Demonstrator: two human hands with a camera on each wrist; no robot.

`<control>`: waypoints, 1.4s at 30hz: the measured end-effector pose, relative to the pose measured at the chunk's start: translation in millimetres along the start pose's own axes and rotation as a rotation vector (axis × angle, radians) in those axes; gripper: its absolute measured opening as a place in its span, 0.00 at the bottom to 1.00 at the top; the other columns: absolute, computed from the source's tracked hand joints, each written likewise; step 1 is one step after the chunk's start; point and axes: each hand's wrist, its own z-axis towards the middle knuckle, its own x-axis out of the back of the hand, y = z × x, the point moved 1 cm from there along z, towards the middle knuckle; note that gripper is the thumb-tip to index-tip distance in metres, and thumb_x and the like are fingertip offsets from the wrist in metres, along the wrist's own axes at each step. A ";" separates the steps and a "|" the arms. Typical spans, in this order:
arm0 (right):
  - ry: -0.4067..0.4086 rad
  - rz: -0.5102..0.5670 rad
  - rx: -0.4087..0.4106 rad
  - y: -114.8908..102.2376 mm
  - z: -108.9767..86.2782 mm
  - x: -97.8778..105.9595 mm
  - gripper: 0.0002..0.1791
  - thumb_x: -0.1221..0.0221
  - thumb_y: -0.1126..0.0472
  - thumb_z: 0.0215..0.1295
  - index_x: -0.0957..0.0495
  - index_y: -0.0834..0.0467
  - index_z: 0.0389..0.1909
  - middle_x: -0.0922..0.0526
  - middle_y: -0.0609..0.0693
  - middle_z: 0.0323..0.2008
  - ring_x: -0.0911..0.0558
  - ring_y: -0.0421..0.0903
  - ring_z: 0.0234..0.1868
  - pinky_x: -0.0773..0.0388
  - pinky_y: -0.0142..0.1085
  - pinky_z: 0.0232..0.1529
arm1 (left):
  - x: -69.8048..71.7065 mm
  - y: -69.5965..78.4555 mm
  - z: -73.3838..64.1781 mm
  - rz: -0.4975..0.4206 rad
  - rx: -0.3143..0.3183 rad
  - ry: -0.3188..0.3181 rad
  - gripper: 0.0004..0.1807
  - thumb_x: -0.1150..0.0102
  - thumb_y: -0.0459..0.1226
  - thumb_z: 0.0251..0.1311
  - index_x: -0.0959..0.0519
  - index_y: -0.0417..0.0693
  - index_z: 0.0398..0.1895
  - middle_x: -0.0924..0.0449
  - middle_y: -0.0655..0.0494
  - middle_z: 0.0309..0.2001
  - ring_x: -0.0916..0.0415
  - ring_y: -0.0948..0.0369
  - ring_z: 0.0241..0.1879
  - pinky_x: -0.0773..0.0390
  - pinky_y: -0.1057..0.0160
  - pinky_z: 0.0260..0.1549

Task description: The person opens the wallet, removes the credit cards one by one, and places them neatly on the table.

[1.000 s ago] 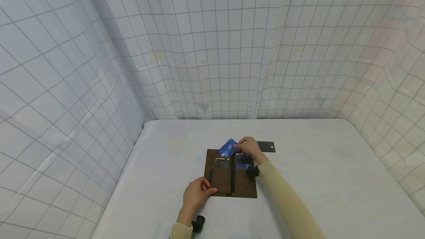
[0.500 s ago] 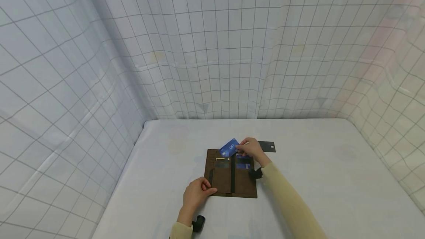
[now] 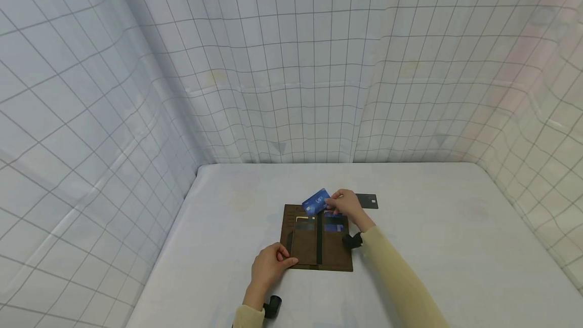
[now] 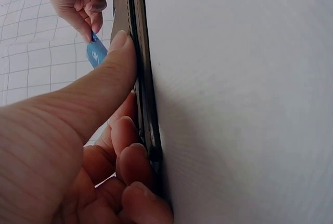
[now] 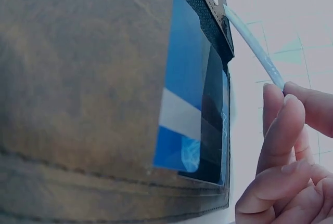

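A brown bifold wallet [image 3: 304, 249] lies spread open on the white table. My left hand [image 3: 267, 267] holds its near left corner, thumb on top and fingers curled at the edge, as the left wrist view shows. Between thumb and fingertips, my right hand [image 3: 345, 203] pinches a blue bank card [image 3: 315, 201] by its right end. That card is tilted over the wallet's far edge, above the left half; in the right wrist view it appears nearly edge-on. Blue and dark cards [image 5: 179, 104] sit in the right half's pockets. A gold-edged dark card [image 3: 305, 223] shows in the left half.
A black card [image 3: 368, 201] lies on the table beyond the right hand, partly hidden by it. White gridded curtains [image 3: 291, 65] hang behind and at both sides of the white table [image 3: 432, 247].
My right hand has drawn the blue card a little to the right and tilted it flatter, its lower end lifting away from the wallet. The left hand and wallet stay in place.
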 end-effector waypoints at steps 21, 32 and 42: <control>0.207 0.020 -0.005 12.1 -9.4 35.0 0.12 0.38 0.58 0.62 0.28 0.62 0.35 0.16 0.54 0.29 0.26 0.43 0.19 0.32 0.34 0.24 | -1.0 -0.6 0.9 0.015 0.007 -0.002 0.17 0.27 0.48 0.46 0.26 0.51 0.24 0.35 0.63 0.20 0.39 0.65 0.18 0.38 0.65 0.18; 0.263 0.076 -0.069 22.3 -16.9 87.3 0.14 0.40 0.56 0.65 0.32 0.62 0.40 0.15 0.56 0.34 0.28 0.40 0.18 0.29 0.34 0.24 | -1.6 -1.1 1.5 0.018 0.007 0.003 0.17 0.28 0.49 0.46 0.26 0.51 0.24 0.35 0.63 0.20 0.39 0.65 0.19 0.38 0.65 0.19; 0.295 0.109 -0.092 32.0 -28.3 123.6 0.16 0.41 0.55 0.66 0.34 0.62 0.40 0.15 0.52 0.32 0.27 0.40 0.19 0.34 0.30 0.21 | -0.6 0.3 0.3 0.019 0.015 -0.001 0.17 0.27 0.48 0.46 0.26 0.50 0.24 0.35 0.63 0.20 0.39 0.65 0.19 0.38 0.65 0.19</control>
